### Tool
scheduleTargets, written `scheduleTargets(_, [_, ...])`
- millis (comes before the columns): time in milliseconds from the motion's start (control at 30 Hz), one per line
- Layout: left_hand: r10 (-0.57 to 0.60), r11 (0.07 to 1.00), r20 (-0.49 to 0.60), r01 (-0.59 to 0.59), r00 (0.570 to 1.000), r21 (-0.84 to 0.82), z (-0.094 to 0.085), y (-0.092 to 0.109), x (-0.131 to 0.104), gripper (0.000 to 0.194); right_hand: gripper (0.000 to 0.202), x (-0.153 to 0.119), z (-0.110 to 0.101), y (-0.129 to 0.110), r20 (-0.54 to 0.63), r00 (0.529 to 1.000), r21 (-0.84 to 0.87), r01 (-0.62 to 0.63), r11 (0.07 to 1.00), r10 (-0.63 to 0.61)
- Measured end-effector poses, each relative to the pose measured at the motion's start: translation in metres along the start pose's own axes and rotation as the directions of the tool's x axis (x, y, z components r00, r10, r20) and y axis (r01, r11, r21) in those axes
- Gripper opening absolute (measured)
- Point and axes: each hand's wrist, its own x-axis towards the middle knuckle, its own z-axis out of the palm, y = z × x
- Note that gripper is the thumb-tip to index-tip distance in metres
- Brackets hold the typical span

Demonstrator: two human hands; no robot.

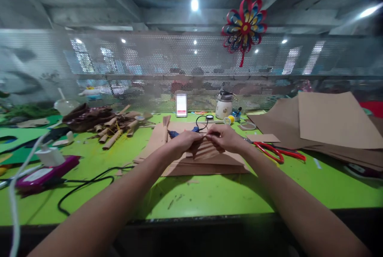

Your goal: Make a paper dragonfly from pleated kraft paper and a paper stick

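Note:
Both hands meet over a stack of brown card sheets on the green table. My left hand is closed, its thumb and fingers pinching at a small brown piece. My right hand pinches close beside it, fingertips nearly touching the left ones. What lies between the fingertips is too small to make out. Under the hands are brown paper strips. Just behind my left hand sits a blue tool with a black cable. A bundle of thin brown strips stands to its left.
Red-handled scissors lie right of the stack, before large brown sheets. Rolled brown tubes lie left. A purple power strip with cables is at the far left. A white jar and phone stand behind.

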Motion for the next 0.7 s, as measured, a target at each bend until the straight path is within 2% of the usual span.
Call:
scheduleTargets(67, [0.027, 0.999, 0.017, -0.026, 0.999, -0.041, 0.001, -0.004, 0.004, 0.025, 0.008, 0.001, 0.000, 0.001, -0.007, 1.000, 0.024, -0.026, 0.999, 0.026])
scheduleTargets(200, [0.113, 0.993, 0.028, -0.112, 0.993, -0.046, 0.002, -0.015, 0.006, 0.030, 0.011, 0.001, -0.003, -0.001, 0.067, 0.991, 0.161, -0.123, 0.979, 0.114])
scheduleTargets(333, [0.177, 0.983, -0.046, -0.174, 0.983, 0.060, 0.000, -0.019, 0.004, 0.038, 0.027, 0.003, -0.007, 0.004, 0.144, 0.983, 0.310, -0.151, 0.938, 0.111])
scheduleTargets(433, [0.244, 0.966, -0.121, -0.229, 0.962, 0.124, -0.002, -0.019, 0.003, 0.034, 0.045, 0.003, -0.006, 0.011, 0.224, 0.969, 0.472, -0.205, 0.858, 0.108])
scheduleTargets(600, [0.303, 0.952, -0.165, -0.292, 0.939, 0.089, -0.006, -0.017, 0.002, 0.037, 0.041, 0.002, -0.004, 0.009, 0.135, 0.982, 0.574, -0.184, 0.798, 0.129])
scheduleTargets(700, [0.336, 0.937, -0.175, -0.311, 0.925, 0.159, -0.006, -0.019, 0.003, 0.038, 0.039, 0.001, -0.005, 0.007, 0.103, 0.985, 0.602, -0.174, 0.779, 0.141])
